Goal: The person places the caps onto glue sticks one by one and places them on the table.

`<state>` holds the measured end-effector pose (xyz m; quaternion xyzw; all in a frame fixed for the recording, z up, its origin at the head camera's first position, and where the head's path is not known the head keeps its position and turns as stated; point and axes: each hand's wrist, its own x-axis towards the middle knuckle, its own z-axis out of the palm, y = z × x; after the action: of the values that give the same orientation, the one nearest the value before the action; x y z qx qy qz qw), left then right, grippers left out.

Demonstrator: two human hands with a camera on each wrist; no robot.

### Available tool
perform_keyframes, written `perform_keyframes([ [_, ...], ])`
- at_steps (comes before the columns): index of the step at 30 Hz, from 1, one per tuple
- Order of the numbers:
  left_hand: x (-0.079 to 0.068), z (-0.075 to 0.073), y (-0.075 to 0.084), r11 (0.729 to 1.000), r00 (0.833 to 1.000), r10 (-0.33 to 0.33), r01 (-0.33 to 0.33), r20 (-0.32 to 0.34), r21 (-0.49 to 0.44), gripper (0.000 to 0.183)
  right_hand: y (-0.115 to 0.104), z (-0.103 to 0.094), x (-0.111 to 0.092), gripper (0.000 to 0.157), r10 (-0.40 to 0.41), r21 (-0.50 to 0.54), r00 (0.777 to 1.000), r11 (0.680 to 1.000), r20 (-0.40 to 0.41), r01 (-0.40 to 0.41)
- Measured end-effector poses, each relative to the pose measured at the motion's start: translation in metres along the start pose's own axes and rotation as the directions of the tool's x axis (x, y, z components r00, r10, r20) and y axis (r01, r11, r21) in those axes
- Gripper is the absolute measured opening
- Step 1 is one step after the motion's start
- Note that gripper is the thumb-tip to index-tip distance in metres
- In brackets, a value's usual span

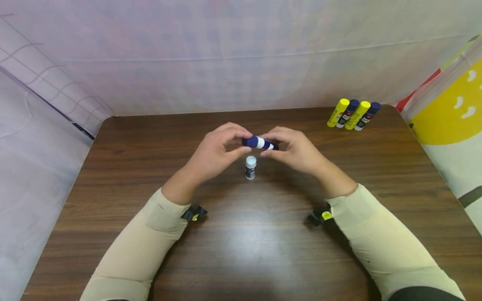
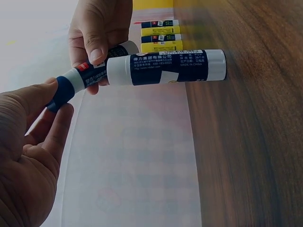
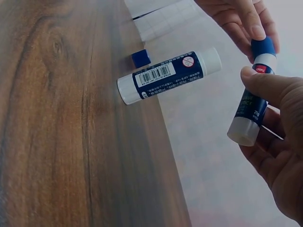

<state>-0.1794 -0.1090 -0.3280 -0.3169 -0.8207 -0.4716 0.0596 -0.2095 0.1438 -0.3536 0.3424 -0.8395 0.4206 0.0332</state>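
A dark blue and white glue stick (image 1: 260, 143) is held level above the table between both hands. My left hand (image 1: 217, 152) pinches its blue cap (image 2: 61, 94) between thumb and fingers. From the other side, my right hand (image 1: 295, 149) grips the dark barrel, the thumb lying along it in the right wrist view. A white band shows between cap and label. Just below the hands, a second glue stick (image 1: 250, 168) stands upright without a cap, its white top showing. In the right wrist view, a loose blue cap (image 3: 141, 58) lies on the table behind that standing stick.
At the table's back right corner stand several glue sticks in a row, yellow ones (image 1: 338, 113) alternating with dark blue ones (image 1: 367, 116). A pale curtain (image 1: 226, 58) hangs along the far edge of the brown wooden table (image 1: 150, 138).
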Motion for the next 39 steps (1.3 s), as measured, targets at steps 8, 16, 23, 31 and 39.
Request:
perform_keyframes([
  [8,-0.002,0.0,0.0,0.999,1.0,0.01,-0.01,-0.013,0.042,0.033,-0.004,0.0,-0.001,0.034,0.015,-0.009,0.999,1.0,0.028,-0.015],
  [16,-0.003,0.001,-0.001,0.999,0.999,0.027,-0.026,-0.032,0.031,0.034,-0.006,0.0,-0.002,0.036,0.024,-0.033,0.999,0.999,0.029,-0.023],
  [23,-0.003,0.001,0.0,0.999,1.0,0.006,-0.006,-0.008,0.038,0.035,-0.007,0.0,-0.002,0.036,0.031,-0.03,0.999,0.999,0.032,-0.03],
  [31,-0.003,0.001,0.001,0.999,1.0,-0.001,0.0,0.009,0.038,0.035,-0.009,0.0,-0.002,0.034,0.031,-0.038,0.999,0.999,0.041,-0.03],
  [39,-0.004,0.003,0.001,0.999,1.0,0.003,-0.004,0.008,0.034,0.035,-0.013,0.0,-0.002,0.033,0.024,-0.039,0.999,0.999,0.044,-0.022],
])
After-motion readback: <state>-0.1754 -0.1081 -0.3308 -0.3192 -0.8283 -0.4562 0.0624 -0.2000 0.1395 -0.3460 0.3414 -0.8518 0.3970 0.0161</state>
